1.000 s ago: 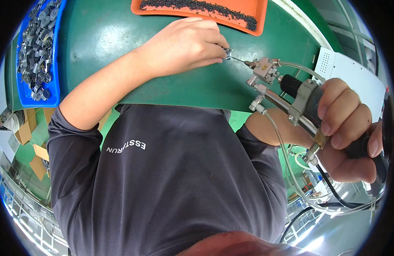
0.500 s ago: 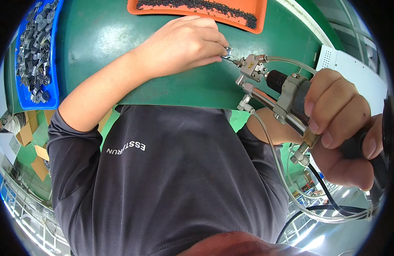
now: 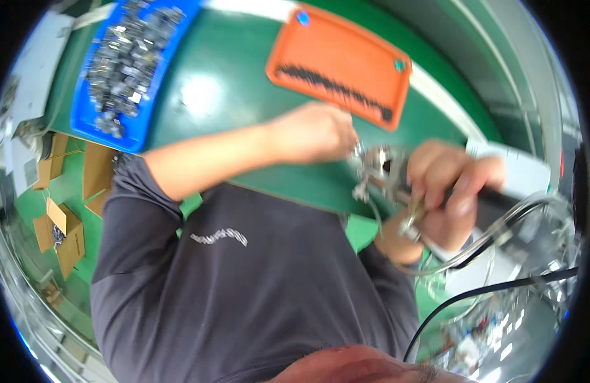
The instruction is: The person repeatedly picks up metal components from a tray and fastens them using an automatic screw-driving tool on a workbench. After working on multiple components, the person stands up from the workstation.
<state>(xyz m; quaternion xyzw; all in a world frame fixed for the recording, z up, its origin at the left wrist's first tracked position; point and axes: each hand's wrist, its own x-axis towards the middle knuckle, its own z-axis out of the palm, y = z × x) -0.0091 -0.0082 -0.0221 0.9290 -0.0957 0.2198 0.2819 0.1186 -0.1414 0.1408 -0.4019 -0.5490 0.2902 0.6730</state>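
Observation:
My left hand (image 3: 317,133) reaches across the green table (image 3: 250,96), its fingers pinched round a small shiny part (image 3: 357,149) that is mostly covered. Wrapped round a hand-held metal tool (image 3: 379,165) with hoses and fittings is my right hand (image 3: 449,185). The front end of the tool is right at the fingertips of my left hand. Blur hides whether its tip touches the part.
Beyond my left hand lies an orange tray (image 3: 346,48) with a strip of tiny black pieces along its near side. A blue tray (image 3: 79,121) of small grey and black parts sits at far left. Cardboard boxes (image 3: 70,246) stand on the floor at left. Hoses (image 3: 499,239) loop at right.
The whole view has shifted and blurred, and more of the orange and blue trays shows. My right hand and the tool appear further left, closer to my left hand. Both hands keep their grip.

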